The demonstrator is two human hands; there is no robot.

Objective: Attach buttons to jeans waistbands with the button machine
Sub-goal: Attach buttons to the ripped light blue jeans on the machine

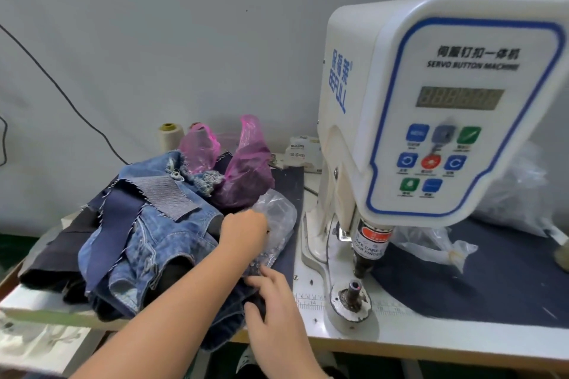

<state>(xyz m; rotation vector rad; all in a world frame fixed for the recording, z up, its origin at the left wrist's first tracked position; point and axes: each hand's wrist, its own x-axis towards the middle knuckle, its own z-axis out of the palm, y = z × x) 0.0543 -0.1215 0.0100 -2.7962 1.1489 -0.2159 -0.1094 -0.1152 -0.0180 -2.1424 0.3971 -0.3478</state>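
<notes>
On the table's left, a heap of jeans [147, 234] lies beside a clear bag of buttons [274, 224]. Left hand [244, 229] reaches into the bag, grip hidden; right hand [274, 301] pinches dark denim [228, 317] just below it. Rightward stands the button machine [431, 108].

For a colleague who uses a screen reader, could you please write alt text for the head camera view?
A person's left hand reaches into a clear plastic bag beside a pile of denim, while the right hand rests at the bag's near end. To the right stands a white servo button machine on the table.
</notes>
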